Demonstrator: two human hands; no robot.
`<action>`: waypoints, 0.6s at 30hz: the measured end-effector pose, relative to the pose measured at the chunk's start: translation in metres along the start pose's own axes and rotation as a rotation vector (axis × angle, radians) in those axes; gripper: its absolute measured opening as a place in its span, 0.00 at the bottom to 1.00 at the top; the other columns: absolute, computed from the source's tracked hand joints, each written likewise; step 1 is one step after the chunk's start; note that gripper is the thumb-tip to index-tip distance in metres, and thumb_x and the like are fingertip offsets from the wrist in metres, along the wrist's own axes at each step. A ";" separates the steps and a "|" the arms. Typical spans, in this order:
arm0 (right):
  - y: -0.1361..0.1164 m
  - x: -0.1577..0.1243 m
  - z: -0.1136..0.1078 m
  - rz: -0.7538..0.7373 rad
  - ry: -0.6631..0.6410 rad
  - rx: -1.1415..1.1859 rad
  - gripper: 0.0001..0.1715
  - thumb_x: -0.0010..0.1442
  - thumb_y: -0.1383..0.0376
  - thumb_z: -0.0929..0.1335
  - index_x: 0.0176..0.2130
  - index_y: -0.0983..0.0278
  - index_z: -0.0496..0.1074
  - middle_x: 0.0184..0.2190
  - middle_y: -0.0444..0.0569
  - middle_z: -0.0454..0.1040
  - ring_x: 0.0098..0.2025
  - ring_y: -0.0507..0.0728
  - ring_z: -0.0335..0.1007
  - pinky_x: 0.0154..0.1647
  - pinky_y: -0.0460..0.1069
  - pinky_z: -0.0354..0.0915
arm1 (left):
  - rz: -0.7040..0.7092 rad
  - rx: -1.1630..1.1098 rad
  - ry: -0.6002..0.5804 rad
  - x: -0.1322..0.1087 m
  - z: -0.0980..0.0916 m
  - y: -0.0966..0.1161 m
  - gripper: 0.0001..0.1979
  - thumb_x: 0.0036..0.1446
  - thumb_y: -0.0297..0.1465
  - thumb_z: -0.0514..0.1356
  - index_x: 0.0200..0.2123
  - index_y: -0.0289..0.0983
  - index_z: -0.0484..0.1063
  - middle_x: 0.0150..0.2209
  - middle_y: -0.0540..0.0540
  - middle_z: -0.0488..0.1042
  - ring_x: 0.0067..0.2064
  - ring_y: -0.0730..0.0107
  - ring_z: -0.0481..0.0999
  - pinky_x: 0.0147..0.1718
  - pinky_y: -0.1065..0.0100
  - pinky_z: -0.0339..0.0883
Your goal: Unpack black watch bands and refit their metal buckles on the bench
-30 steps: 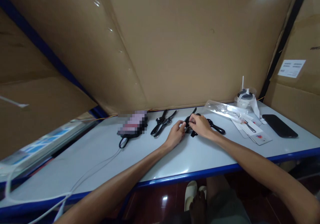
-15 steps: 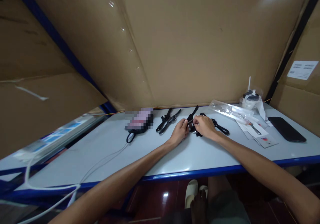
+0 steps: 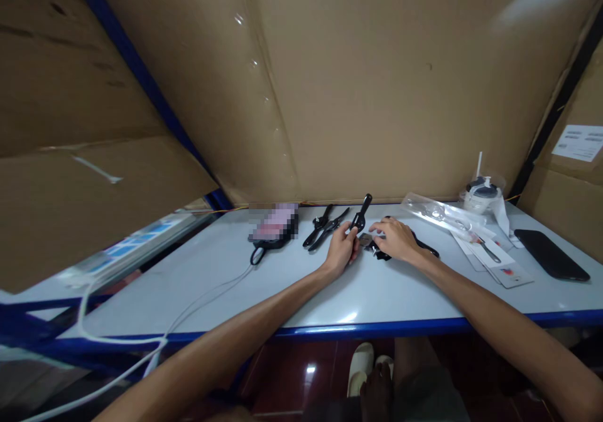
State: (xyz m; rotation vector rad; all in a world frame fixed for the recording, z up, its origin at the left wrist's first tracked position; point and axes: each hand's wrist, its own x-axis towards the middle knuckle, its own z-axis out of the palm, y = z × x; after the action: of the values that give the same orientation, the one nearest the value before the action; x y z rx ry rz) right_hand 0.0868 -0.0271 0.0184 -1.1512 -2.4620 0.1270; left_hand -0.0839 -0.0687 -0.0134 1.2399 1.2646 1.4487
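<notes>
My left hand [image 3: 342, 250] is closed around the lower part of a black spokeshave body [image 3: 362, 213], whose handle points up and away. Just right of it, my right hand [image 3: 396, 240] hovers low over the table with its thumb and fingers apart. A small grey metal blade [image 3: 365, 239] lies by its fingertips. Beneath the hand are small black and shiny parts [image 3: 380, 254], partly hidden. Another black handle [image 3: 428, 249] sticks out behind the right hand. Left of my hands rest two black spokeshaves [image 3: 318, 226], [image 3: 330, 228], side by side.
A phone-like device [image 3: 273, 224] with a loop and cable lies to the left. On the right are a clear plastic package [image 3: 436, 211], printed cards [image 3: 494, 262], a black phone [image 3: 551, 254] and a lidded cup [image 3: 481, 196]. Cardboard [image 3: 358, 95] walls the table's back.
My hands have moved apart; the right has drawn back from the spokeshave. The body in my left hand has turned, showing its frame, and the blade now lies by the right fingertips. The view shifted slightly.
</notes>
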 end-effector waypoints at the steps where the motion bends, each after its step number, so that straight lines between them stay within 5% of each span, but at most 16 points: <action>1: 0.000 -0.001 0.001 -0.088 -0.012 0.010 0.17 0.66 0.66 0.67 0.50 0.58 0.82 0.47 0.51 0.81 0.51 0.60 0.73 0.50 0.50 0.63 | -0.001 0.000 0.009 0.001 0.000 -0.001 0.21 0.55 0.50 0.63 0.33 0.42 0.59 0.16 0.61 0.62 0.12 0.79 0.58 0.10 0.77 0.43; 5: -0.001 -0.002 -0.002 -0.284 -0.099 -0.021 0.19 0.66 0.70 0.66 0.49 0.58 0.84 0.46 0.51 0.82 0.50 0.58 0.74 0.56 0.50 0.61 | -0.010 -0.008 0.048 0.004 -0.001 -0.005 0.17 0.58 0.45 0.62 0.31 0.40 0.61 0.19 0.57 0.65 0.14 0.79 0.61 0.10 0.76 0.47; 8: 0.000 -0.001 -0.008 -0.213 -0.145 -0.135 0.17 0.65 0.70 0.65 0.43 0.61 0.85 0.42 0.53 0.83 0.48 0.60 0.75 0.51 0.50 0.63 | -0.042 -0.007 0.075 0.007 -0.002 -0.009 0.12 0.59 0.38 0.61 0.40 0.39 0.65 0.22 0.56 0.67 0.17 0.76 0.65 0.12 0.76 0.53; 12: 0.005 -0.001 -0.014 -0.100 -0.157 -0.222 0.17 0.63 0.70 0.65 0.38 0.63 0.84 0.39 0.55 0.83 0.47 0.62 0.76 0.47 0.50 0.64 | -0.043 0.048 0.115 0.010 -0.005 -0.015 0.22 0.55 0.28 0.62 0.53 0.38 0.63 0.28 0.53 0.71 0.25 0.71 0.73 0.17 0.75 0.61; 18: 0.009 -0.001 -0.015 -0.038 -0.163 -0.161 0.17 0.64 0.70 0.65 0.39 0.61 0.84 0.41 0.55 0.83 0.46 0.60 0.77 0.46 0.48 0.64 | 0.076 0.234 0.172 0.010 -0.010 -0.019 0.20 0.57 0.27 0.61 0.54 0.38 0.67 0.42 0.43 0.74 0.40 0.64 0.78 0.29 0.68 0.72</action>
State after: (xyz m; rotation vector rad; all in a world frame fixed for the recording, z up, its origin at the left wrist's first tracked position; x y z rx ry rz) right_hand 0.0996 -0.0239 0.0291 -1.2010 -2.6776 0.0120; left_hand -0.0959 -0.0577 -0.0303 1.3512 1.5535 1.5205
